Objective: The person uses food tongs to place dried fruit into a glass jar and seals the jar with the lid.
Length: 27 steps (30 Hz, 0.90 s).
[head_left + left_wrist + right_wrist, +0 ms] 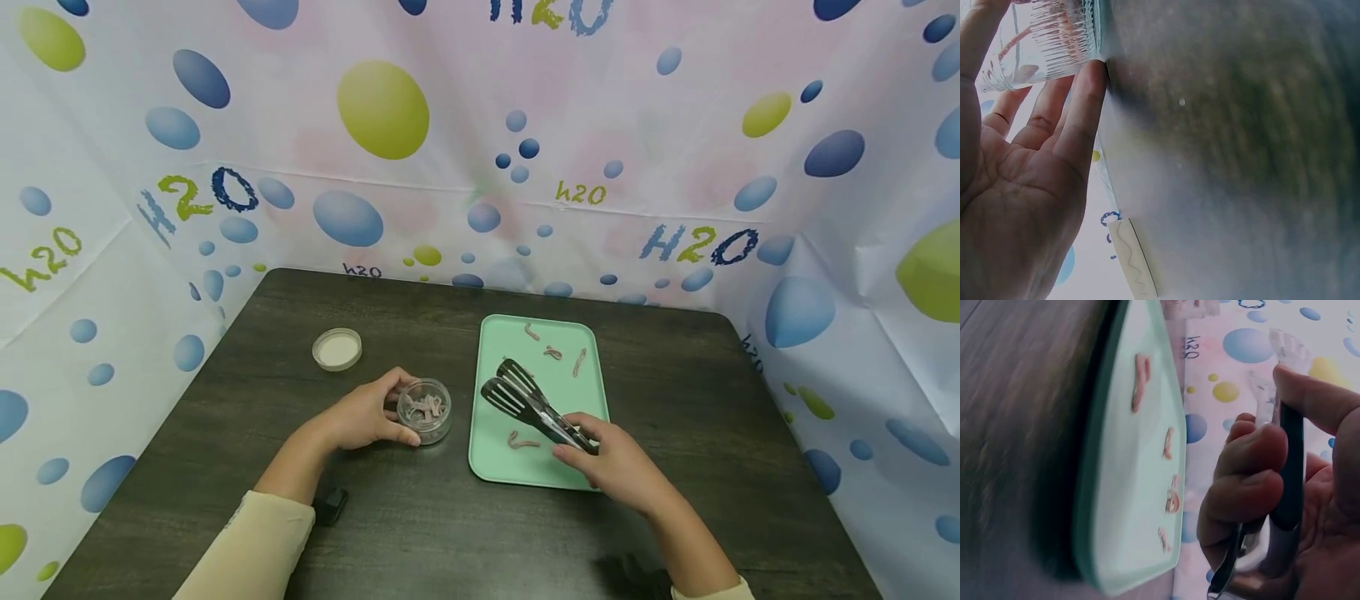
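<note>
- Lid (337, 350): off, flat on table (420, 533), beyond left hand (369, 415).
- Left hand: fingers and thumb around glass jar (435, 433); jar upright, several pinkish strips (424, 407) inside.
- Green tray (536, 468): right of jar, further strips lying apart.
- Tongs (553, 423): above tray, gripped in right hand (621, 468); no strip visible between tips.
- Transfer judged part-complete: strips in both containers; direction indeterminable.
</note>
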Motion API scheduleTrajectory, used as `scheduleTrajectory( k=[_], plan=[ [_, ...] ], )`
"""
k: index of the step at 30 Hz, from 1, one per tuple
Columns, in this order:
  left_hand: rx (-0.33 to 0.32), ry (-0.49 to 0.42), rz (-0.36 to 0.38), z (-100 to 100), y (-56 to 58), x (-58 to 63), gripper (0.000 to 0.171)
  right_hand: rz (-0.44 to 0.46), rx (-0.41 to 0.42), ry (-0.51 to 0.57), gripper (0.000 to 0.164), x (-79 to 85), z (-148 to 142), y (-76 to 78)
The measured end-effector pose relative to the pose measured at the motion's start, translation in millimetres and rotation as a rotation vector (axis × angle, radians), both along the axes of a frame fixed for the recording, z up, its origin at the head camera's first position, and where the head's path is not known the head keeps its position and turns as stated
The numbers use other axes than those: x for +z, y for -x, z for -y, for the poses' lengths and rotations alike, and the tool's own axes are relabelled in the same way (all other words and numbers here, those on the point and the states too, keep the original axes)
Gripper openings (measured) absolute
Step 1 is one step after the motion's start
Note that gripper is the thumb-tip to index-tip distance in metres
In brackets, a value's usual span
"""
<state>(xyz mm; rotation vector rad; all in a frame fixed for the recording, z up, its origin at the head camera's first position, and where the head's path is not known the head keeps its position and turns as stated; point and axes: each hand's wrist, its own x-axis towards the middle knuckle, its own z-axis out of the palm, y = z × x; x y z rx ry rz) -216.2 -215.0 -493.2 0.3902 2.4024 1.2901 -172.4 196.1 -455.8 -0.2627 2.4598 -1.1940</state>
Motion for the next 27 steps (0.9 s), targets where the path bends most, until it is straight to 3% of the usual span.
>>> scheduleTrajectory(
  k=[6,16,27],
  plan=[
    [-0.005,-0.001,-0.009,-2,0.8,2.7,0.08,-0.117,-0.033,-0.109,0.052,-2.7,-16,-5.7],
    [-0.006,-0.001,-0.007,-2,2.1,3.1,0.081,-0.116,-0.034,-0.178,0.035,-11.2,-37,-12.0],
    [0.001,0.004,0.003,0,-0.3,-0.2,0.081,-0.117,-0.001,-0.294,0.038,-20.2,-47,-14.4]
  ],
)
